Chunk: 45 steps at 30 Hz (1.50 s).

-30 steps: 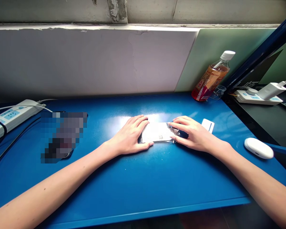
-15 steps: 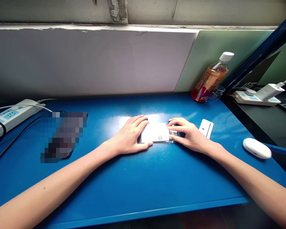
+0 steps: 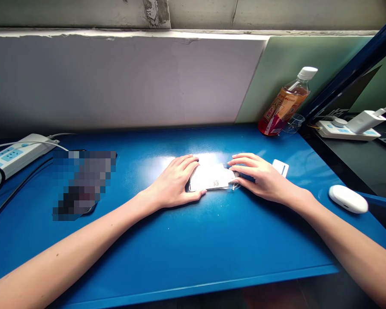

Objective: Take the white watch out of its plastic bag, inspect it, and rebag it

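A flat white packet (image 3: 209,177) with a small printed code, in a clear plastic sleeve (image 3: 234,187), lies on the blue tabletop. My left hand (image 3: 176,182) rests over its left end, thumb along the near edge and fingers at the far edge, holding it down. At the right end, the curled fingers of my right hand (image 3: 255,177) grip the sleeve. What exactly sits between those fingertips is partly hidden. Glare washes out much of the white surface. Just beyond my right hand lies a small white card (image 3: 280,168) with a dark stripe, partly covered by the hand.
A drink bottle (image 3: 284,103) stands at the back right beside a clear plastic item (image 3: 294,123). A white rounded case (image 3: 348,199) sits near the right edge. To the left are a pixelated dark object (image 3: 90,180) and a power strip (image 3: 17,154) with cables.
My right hand has shifted slightly right and up, its fingers drawn toward the packet's outer end. The white part now reaches further right. My left hand stays in place.
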Each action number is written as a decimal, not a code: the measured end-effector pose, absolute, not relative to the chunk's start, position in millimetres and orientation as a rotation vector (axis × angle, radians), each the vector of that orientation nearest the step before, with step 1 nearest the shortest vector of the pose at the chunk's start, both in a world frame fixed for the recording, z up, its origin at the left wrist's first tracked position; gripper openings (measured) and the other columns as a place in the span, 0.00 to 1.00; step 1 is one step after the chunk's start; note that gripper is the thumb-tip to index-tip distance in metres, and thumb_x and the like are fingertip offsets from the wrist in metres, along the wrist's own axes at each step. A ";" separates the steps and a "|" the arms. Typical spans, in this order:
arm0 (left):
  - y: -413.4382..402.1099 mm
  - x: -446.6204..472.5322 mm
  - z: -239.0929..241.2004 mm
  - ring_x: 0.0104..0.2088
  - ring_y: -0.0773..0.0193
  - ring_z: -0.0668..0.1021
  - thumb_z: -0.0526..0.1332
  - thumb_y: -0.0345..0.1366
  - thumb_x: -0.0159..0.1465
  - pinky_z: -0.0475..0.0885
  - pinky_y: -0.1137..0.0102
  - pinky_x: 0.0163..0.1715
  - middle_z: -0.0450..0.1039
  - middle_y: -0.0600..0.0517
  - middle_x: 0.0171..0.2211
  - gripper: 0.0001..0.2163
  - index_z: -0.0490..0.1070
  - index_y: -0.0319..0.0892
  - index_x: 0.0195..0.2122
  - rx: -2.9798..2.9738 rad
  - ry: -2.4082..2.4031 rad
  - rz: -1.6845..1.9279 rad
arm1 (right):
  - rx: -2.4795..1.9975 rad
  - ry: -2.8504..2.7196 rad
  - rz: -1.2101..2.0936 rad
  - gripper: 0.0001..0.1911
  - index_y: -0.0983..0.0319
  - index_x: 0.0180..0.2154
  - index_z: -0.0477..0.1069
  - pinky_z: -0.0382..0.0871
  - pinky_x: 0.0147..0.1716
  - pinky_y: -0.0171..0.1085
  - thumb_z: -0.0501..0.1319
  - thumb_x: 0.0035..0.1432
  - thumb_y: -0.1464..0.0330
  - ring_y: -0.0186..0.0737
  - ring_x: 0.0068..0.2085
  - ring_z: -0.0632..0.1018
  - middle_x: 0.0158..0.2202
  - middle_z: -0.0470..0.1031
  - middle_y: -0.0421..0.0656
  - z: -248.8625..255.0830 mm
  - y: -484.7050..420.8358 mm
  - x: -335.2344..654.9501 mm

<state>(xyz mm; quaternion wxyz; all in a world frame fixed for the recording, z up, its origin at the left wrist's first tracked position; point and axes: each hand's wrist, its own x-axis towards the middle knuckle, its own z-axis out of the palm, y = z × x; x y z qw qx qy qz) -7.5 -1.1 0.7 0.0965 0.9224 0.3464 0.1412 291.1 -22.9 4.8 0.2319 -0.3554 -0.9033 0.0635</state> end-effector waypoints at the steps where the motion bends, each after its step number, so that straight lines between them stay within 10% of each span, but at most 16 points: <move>1: -1.2 -7.5 0.7 0.65 0.39 0.65 0.63 0.54 0.62 0.63 0.47 0.63 0.65 0.32 0.63 0.33 0.66 0.32 0.59 2.732 1.030 0.418 | -0.983 -2.489 0.170 0.11 0.61 0.48 0.75 0.73 0.54 0.54 0.61 0.66 0.68 0.53 0.58 0.74 0.52 0.78 0.52 4.9 -22.3 293.1; 11: -0.4 -7.8 0.6 0.64 0.39 0.67 0.62 0.54 0.62 0.65 0.48 0.62 0.66 0.31 0.62 0.33 0.66 0.31 0.59 2.727 1.073 0.425 | -0.921 -2.416 0.227 0.09 0.58 0.42 0.79 0.78 0.50 0.50 0.59 0.66 0.72 0.51 0.55 0.77 0.48 0.82 0.48 6.4 -9.1 312.6; 22: 1.6 -10.2 -1.4 0.64 0.40 0.67 0.63 0.52 0.61 0.65 0.48 0.63 0.67 0.31 0.61 0.33 0.66 0.30 0.58 2.764 0.968 0.464 | -1.068 -2.437 0.291 0.22 0.59 0.57 0.71 0.71 0.58 0.57 0.64 0.63 0.61 0.56 0.61 0.72 0.61 0.70 0.55 -0.6 -21.3 297.7; 45: 1.4 -9.4 -0.8 0.63 0.40 0.68 0.64 0.52 0.61 0.65 0.50 0.62 0.69 0.32 0.60 0.32 0.67 0.31 0.58 2.747 0.955 0.489 | -0.919 -2.419 0.269 0.12 0.61 0.50 0.74 0.74 0.55 0.57 0.61 0.66 0.67 0.56 0.58 0.75 0.53 0.76 0.56 -5.3 -20.0 285.0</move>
